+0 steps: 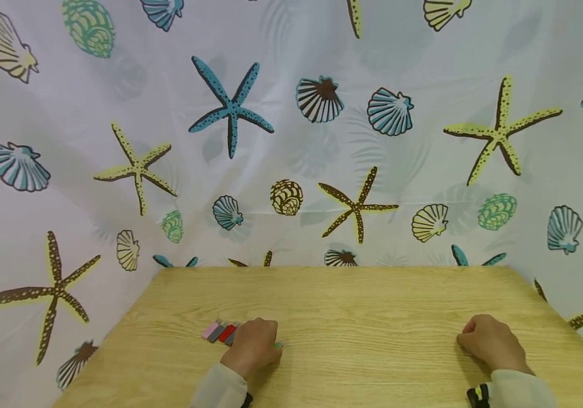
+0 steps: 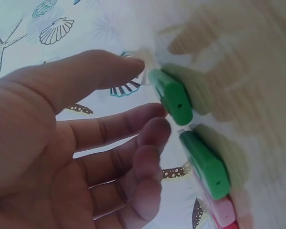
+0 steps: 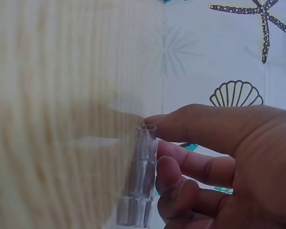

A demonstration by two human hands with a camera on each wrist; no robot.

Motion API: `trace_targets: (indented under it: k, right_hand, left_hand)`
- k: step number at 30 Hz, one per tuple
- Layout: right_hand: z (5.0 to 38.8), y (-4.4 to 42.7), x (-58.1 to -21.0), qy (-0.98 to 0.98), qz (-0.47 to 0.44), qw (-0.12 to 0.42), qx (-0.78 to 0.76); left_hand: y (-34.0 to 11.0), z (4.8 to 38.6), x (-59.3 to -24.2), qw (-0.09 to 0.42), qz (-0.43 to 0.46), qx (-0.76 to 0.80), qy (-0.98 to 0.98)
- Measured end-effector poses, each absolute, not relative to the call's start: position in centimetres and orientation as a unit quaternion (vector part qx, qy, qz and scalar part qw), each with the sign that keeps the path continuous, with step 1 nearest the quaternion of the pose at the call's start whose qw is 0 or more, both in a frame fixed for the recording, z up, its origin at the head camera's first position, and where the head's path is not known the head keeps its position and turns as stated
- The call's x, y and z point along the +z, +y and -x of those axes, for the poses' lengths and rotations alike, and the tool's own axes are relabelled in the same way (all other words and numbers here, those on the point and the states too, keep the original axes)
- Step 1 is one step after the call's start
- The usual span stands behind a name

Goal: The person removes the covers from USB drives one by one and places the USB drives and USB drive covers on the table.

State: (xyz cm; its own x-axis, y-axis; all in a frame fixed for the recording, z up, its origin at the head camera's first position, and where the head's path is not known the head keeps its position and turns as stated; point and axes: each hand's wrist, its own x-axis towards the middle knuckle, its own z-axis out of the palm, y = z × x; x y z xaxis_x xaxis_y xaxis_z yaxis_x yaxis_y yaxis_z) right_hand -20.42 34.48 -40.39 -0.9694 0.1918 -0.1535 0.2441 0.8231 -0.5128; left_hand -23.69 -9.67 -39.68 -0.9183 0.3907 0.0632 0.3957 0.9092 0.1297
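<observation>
My left hand (image 1: 251, 347) rests low over a row of small flat sticks that look like USB sticks. In the left wrist view a green stick (image 2: 178, 102) lies between my bent index finger, which meets its edge, and my thumb, which stands slightly apart. Beside it lie a darker green stick (image 2: 207, 164) and a pink one (image 2: 222, 210). On the right, my right hand (image 1: 495, 343) is down at the table. The right wrist view shows a clear plastic tube (image 3: 145, 143) at its thumb and index finger; whether they pinch it is unclear. The head view hides the tubes.
Left of my left hand lie a pink stick (image 1: 211, 330), a grey one (image 1: 217, 334) and a red one (image 1: 228, 333). More clear tubes (image 3: 134, 210) line up by my right hand. A shell-print curtain (image 1: 291, 141) surrounds the wooden table (image 1: 367, 317) at the back and sides.
</observation>
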Motion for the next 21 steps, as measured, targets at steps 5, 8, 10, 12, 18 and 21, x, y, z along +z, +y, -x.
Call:
trace_targets:
  k: [5, 8, 10, 12, 18, 21]
  right_hand:
    - [20.1, 34.2, -40.3, 0.953, -0.115, 0.047, -0.276]
    - [19.9, 34.0, -40.3, 0.952, -0.118, 0.048, -0.279]
    - [19.7, 33.9, -40.2, 0.952, -0.118, 0.046, -0.28]
    - [19.6, 33.9, -40.1, 0.951, -0.119, 0.044, -0.28]
    - [19.6, 33.9, -40.0, 0.951, -0.12, 0.043, -0.281]
    - [19.5, 33.8, -40.3, 0.952, -0.117, 0.037, -0.281]
  left_hand:
    - [-9.9, 23.6, -40.1, 0.038, 0.207, -0.068, -0.975]
    - [-10.1, 23.6, -40.2, 0.035, 0.201, -0.066, -0.977]
    - [-10.2, 23.5, -40.1, 0.031, 0.194, -0.071, -0.978]
    - [-10.4, 23.6, -40.0, 0.027, 0.186, -0.075, -0.979]
    - [-10.9, 23.9, -40.2, 0.008, 0.172, -0.096, -0.98]
    - [-11.1, 24.1, -40.4, 0.019, 0.202, -0.133, -0.97]
